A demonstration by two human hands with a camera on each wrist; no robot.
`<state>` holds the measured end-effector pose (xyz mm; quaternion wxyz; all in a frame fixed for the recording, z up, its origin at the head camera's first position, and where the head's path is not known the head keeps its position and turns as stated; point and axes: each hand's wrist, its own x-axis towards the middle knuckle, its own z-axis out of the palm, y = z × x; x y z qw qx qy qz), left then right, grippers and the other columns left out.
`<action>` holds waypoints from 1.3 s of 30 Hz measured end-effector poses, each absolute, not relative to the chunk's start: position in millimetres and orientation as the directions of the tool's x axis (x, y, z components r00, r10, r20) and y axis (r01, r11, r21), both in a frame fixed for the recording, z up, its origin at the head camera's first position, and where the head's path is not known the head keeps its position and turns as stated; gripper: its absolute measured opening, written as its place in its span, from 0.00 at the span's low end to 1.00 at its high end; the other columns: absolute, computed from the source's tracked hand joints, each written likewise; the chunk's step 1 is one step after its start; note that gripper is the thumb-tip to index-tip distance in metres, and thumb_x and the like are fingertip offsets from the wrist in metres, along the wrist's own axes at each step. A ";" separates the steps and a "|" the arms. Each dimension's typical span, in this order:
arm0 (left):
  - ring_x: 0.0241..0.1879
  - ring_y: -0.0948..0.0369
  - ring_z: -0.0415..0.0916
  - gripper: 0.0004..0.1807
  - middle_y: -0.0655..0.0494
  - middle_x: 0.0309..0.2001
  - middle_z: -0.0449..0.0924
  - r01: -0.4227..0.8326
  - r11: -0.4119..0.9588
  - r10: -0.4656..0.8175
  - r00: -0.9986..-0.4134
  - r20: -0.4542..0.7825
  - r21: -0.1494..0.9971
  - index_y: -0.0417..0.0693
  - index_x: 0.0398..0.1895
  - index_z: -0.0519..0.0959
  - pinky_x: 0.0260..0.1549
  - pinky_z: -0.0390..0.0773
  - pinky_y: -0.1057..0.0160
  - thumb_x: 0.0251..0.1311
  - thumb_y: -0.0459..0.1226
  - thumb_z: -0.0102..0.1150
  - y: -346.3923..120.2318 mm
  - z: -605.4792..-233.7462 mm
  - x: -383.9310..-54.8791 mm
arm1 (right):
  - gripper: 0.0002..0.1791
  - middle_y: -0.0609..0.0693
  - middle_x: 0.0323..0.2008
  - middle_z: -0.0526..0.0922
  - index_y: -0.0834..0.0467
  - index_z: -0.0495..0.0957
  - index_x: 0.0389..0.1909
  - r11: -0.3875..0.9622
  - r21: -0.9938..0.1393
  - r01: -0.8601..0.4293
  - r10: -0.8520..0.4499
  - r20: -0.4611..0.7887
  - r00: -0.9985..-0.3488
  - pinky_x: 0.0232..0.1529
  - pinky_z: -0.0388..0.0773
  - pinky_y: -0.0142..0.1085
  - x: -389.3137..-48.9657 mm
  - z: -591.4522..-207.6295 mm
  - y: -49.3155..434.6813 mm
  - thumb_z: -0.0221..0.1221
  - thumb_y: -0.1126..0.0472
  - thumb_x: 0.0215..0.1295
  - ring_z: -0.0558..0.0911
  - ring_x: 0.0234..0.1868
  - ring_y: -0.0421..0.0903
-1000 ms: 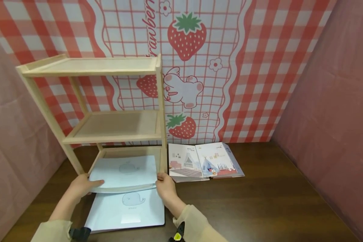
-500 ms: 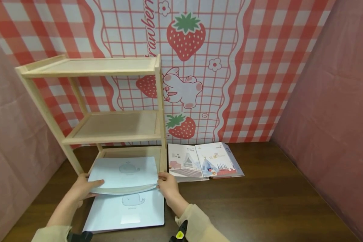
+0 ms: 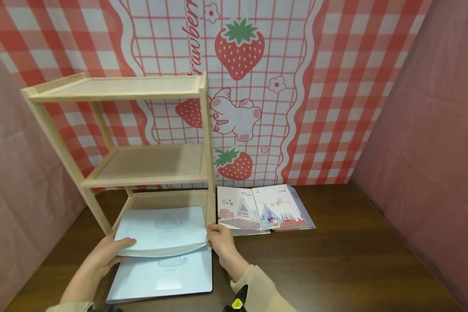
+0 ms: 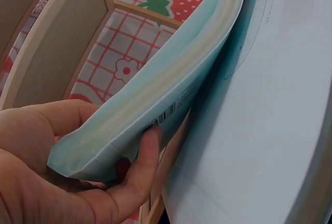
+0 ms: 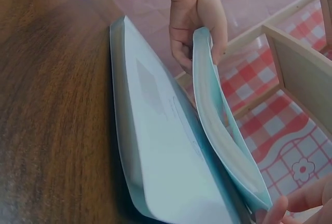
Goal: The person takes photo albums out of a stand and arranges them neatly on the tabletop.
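Note:
A light blue presentation folder [image 3: 156, 227] with a whale on its cover is held level by both hands at the front of the bottom shelf. My left hand [image 3: 103, 255] grips its left end, thumb on top. At the right end my right hand [image 3: 223, 243] pinches the corner. The folder's near edge sags in the middle, and the left wrist view shows its pale inner sheets [image 4: 150, 89] and a barcode [image 4: 163, 116] underneath. Below it lies a second whale folder [image 3: 140, 279] on the table, partly covered by the held one.
A three-tier wooden shelf [image 3: 146, 178] stands at the left, with its bottom board behind the held folder. Right of it, illustrated booklets [image 3: 239, 208] lie on the dark wooden table [image 3: 316, 268]. A strawberry-print checked cloth [image 3: 335, 91] hangs behind, with pink cloth [image 3: 417, 143] at the sides.
Both hands have drawn the held folder slightly toward me and a little to the right, so it covers more of the lower folder's whale. The lower folder and booklets stay put.

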<state>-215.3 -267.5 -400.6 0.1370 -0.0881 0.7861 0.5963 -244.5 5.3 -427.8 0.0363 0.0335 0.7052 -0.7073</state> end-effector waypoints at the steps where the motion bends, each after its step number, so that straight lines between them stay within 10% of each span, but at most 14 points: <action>1: 0.57 0.44 0.48 0.46 0.32 0.61 0.40 -0.302 0.281 0.033 -0.946 -0.324 0.911 0.28 0.61 0.34 0.49 0.63 0.50 0.53 0.42 0.51 -267.7 -400.9 -215.0 | 0.18 0.57 0.33 0.76 0.73 0.69 0.44 -0.007 -0.995 0.101 -0.004 -0.101 -0.995 0.23 0.71 0.29 -244.7 -428.0 5.8 0.47 0.74 0.48 0.68 0.19 0.38; 10: 0.59 0.43 0.42 0.48 0.32 0.62 0.37 -0.322 0.283 0.074 -0.932 -0.355 0.904 0.30 0.61 0.32 0.54 0.47 0.43 0.52 0.44 0.52 -268.4 -404.7 -212.6 | 0.20 0.57 0.32 0.76 0.74 0.69 0.44 -0.005 -0.993 0.116 -0.013 -0.116 -0.993 0.23 0.70 0.28 -246.5 -432.6 9.6 0.48 0.73 0.45 0.69 0.21 0.38; 26: 0.40 0.56 0.70 0.41 0.38 0.47 0.67 -0.374 0.307 0.029 -0.915 -0.401 0.875 0.25 0.56 0.51 0.38 0.72 0.57 0.53 0.51 0.49 -272.6 -411.8 -220.1 | 0.16 0.50 0.26 0.74 0.71 0.72 0.41 0.052 -0.983 0.178 -0.068 -0.181 -0.981 0.23 0.69 0.29 -245.1 -445.9 23.0 0.51 0.68 0.50 0.68 0.19 0.39; 39: 0.33 0.59 0.72 0.38 0.46 0.38 0.70 -0.335 0.325 0.120 -0.913 -0.390 0.885 0.25 0.56 0.46 0.33 0.74 0.59 0.56 0.47 0.46 -286.6 -410.2 -217.8 | 0.16 0.46 0.19 0.71 0.72 0.72 0.41 0.008 -0.983 0.185 -0.156 -0.183 -0.971 0.20 0.67 0.25 -242.3 -451.2 27.4 0.52 0.67 0.52 0.69 0.18 0.37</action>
